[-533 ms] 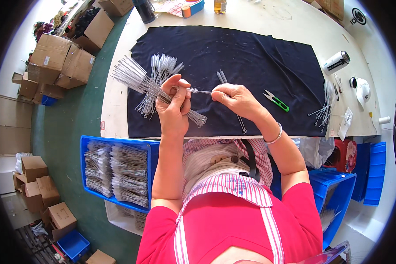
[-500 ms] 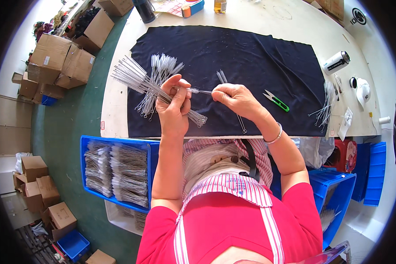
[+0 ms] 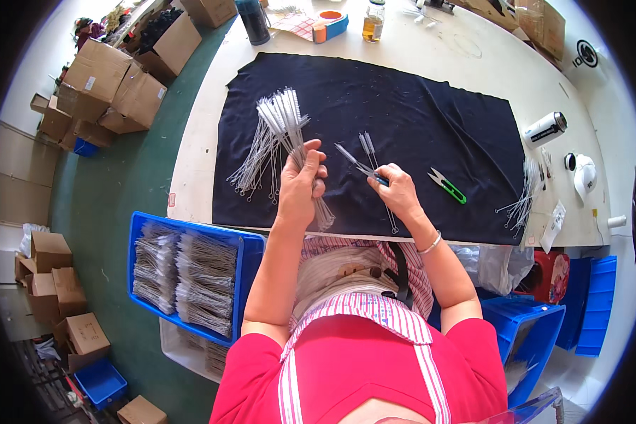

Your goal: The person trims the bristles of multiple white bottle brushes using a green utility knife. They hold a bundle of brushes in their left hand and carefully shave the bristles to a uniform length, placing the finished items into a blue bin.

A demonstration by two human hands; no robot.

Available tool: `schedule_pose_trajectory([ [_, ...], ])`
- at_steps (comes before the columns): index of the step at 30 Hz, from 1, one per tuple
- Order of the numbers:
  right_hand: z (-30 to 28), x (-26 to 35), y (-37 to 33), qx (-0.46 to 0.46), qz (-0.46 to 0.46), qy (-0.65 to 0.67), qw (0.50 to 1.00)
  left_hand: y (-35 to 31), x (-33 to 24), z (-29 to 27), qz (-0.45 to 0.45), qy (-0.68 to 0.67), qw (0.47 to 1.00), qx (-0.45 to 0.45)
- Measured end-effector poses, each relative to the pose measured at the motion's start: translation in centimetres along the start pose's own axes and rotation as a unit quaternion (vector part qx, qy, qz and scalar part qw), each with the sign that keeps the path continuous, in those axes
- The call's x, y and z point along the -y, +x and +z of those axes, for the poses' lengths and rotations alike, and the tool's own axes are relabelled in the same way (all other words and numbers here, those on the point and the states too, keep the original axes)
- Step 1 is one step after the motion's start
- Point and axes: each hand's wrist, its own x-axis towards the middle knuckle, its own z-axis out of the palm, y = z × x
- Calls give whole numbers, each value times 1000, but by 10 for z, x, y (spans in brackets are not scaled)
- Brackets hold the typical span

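My left hand (image 3: 304, 182) is closed around a bundle of thin wire-handled brushes (image 3: 284, 116), white bristles upward and looped wire ends below the fist. More such brushes (image 3: 261, 161) lie fanned on the dark cloth (image 3: 417, 113), just left of that hand. My right hand (image 3: 397, 191) pinches a single thin brush (image 3: 345, 151), its grey bristle end pointing up and left. By those fingertips there also shows a small blue and silver piece, too small to name. Two loose brushes (image 3: 368, 145) lie beside and partly under the right hand. Green-handled thread snips (image 3: 448, 186) rest to its right.
Another brush pile (image 3: 521, 201) lies at the cloth's right edge. Beyond are a white flask (image 3: 546, 129) and a white cap (image 3: 584, 175). A dark bottle (image 3: 252, 21), a tape dispenser (image 3: 330, 28) and a jar (image 3: 373, 22) stand behind. A blue crate (image 3: 242, 283) of brushes is left.
My hands have moved apart. The left hand turned its bundle upright, clear of the pile on the cloth. The right hand drew the single brush away to the right and lower. The view shifted slightly.
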Motion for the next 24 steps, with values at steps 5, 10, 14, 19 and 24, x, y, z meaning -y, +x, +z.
schedule_pose_trajectory([
  [5,3,26,4,-71,8,204,976,-5,7,3,-35,-37,997,51],
  [10,4,71,14,-1,12,437,899,-9,20,8,-8,15,997,80],
  [14,1,83,16,53,68,569,818,-11,26,12,-1,11,997,79],
  [19,0,84,14,32,80,587,805,-14,30,17,2,-18,997,74],
  [24,2,78,11,22,63,567,821,-18,31,26,7,-5,999,52],
])
